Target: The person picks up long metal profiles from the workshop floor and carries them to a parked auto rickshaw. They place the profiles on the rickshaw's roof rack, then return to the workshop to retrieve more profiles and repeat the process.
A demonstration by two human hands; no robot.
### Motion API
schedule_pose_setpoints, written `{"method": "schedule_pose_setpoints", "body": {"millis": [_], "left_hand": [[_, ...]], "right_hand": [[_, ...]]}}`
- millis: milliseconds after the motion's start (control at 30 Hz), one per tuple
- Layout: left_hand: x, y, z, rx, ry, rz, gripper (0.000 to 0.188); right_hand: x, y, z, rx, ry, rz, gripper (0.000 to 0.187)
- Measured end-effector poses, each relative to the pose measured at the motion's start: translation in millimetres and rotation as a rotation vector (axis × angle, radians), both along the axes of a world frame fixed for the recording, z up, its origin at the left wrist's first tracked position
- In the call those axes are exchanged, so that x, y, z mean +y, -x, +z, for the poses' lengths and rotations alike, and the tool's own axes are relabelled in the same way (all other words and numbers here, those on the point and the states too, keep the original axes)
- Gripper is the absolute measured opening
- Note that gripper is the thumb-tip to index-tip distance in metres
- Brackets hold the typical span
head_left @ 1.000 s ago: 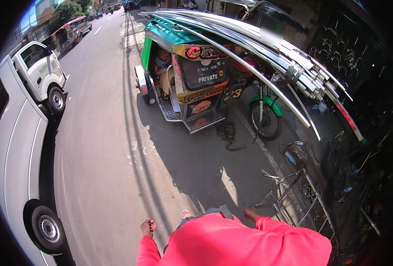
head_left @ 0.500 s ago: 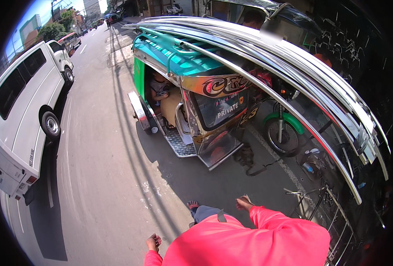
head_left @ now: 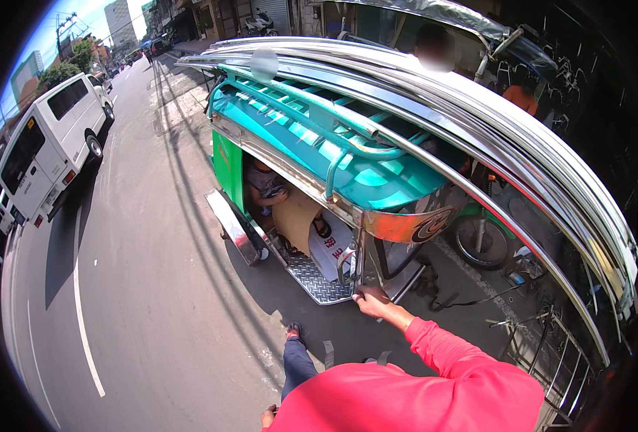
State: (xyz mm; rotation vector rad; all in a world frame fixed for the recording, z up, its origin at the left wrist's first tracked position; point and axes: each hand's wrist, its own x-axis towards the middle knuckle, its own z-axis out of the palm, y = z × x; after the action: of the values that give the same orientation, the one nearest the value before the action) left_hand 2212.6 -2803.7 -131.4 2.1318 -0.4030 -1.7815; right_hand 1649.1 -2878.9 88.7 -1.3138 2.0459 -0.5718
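My right hand [head_left: 375, 301] reaches forward with curled fingers to the front lower corner of a tricycle sidecar [head_left: 301, 272]. It overlaps the base of the metal door post; whether it grips the frame or something small, I cannot make out. A curved chrome grab handle [head_left: 345, 265] stands just beyond the hand. My left hand [head_left: 268, 416] hangs low at the bottom edge, mostly hidden by my red sleeve, and its fingers are unclear. Inside the sidecar a seated person [head_left: 265, 189] has a brown cardboard sheet [head_left: 295, 219] in front of them.
Long metal strips [head_left: 434, 86] lie across the sidecar's teal roof rack [head_left: 290, 101] and stick out forward on my right. A motorcycle wheel [head_left: 483, 243] and a metal frame [head_left: 560, 360] stand to the right. A white van [head_left: 52, 147] is on the road at left.
I have come closer to the sidecar. My right hand has moved forward to its front corner, while my left hand has dropped back toward the lower edge. The van has moved farther ahead.
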Motion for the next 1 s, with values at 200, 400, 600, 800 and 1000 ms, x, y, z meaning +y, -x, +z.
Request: {"method": "schedule_pose_setpoints", "body": {"millis": [200, 400, 600, 800, 1000], "left_hand": [[-265.0, 5.0, 47.4, 0.037, 0.071, -0.095, 0.025], [-490.1, 77.2, 100.0, 0.012, 0.357, -0.391, 0.024], [-579.3, 236.1, 170.1, 0.147, 0.785, -0.634, 0.035], [-557.8, 371.0, 308.3, 0.218, 1.387, -0.973, 0.046], [-518.2, 433.0, 430.5, 0.263, 1.700, -0.927, 0.038]], "right_hand": [[-71.0, -71.1, 77.8, 0.214, 0.175, 0.104, 0.035], [-121.9, -78.1, 179.5, 0.304, 0.343, -0.002, 0.033], [-89.9, -56.3, 284.7, 0.702, 0.699, -0.281, 0.027], [-13.6, -44.7, 371.8, 1.149, 0.699, -0.649, 0.027], [72.6, -3.3, 415.7, 1.377, 0.492, -0.842, 0.030]]}}
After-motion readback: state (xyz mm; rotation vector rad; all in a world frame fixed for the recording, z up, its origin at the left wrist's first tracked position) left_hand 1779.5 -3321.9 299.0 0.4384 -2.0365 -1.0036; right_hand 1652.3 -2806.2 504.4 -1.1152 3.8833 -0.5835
